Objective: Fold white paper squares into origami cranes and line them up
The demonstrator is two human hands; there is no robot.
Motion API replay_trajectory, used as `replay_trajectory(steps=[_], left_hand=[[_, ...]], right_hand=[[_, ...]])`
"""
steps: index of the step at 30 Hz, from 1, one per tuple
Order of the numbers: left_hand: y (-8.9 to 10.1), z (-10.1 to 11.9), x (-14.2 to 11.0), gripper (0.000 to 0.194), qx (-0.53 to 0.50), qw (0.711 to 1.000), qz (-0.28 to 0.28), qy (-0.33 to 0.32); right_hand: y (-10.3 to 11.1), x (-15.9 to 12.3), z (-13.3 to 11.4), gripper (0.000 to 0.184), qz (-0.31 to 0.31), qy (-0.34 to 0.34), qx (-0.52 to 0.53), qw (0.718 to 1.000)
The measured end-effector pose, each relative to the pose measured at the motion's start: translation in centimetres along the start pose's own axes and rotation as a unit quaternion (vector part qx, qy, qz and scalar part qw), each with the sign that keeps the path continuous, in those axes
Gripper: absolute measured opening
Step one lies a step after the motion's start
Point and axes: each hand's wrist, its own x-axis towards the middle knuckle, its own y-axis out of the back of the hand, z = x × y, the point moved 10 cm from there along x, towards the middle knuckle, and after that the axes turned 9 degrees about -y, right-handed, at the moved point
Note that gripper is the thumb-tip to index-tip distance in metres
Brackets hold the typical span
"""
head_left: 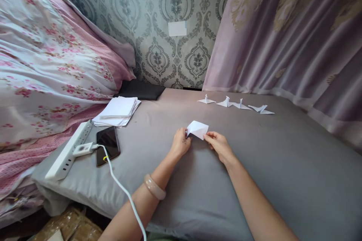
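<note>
A small folded sheet of white paper (198,129) is held between my two hands, just above the grey-covered surface (181,180). My left hand (181,143) pinches its left corner, the fingers partly hidden behind the paper. At the lower right corner, my right hand (219,144) grips the paper between thumb and fingers. Beyond my hands stand several folded paper cranes in a row, among them one at the left (206,99) and one with wide wings at the right (261,109).
To the left lies a stack of white paper (117,110) before a black flat item (140,89). Nearer are a phone (108,145) and a white power strip (66,154) with a plugged-in charger (83,149). Its white cable (121,184) crosses over my left forearm. Curtains (271,37) hang at right.
</note>
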Motion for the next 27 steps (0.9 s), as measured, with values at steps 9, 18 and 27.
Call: replay_trajectory(steps=[9, 18, 27], left_hand=[[-1.2, 0.7, 1.7, 0.034, -0.283, 0.956, 0.044, 0.067], [-3.7, 2.7, -0.2, 0.054, -0.632, 0.761, -0.030, 0.148], [-2.4, 0.7, -0.2, 0.026, -0.525, 0.841, 0.045, 0.124]], right_hand=[[4.8, -5.2, -5.5, 0.012, 0.234, 0.328, -0.063, 0.913], [0.3, -8.1, -6.9, 0.014, 0.171, 0.447, -0.150, 0.865], [0.1, -6.2, -5.4, 0.016, 0.096, 0.325, -0.112, 0.934]])
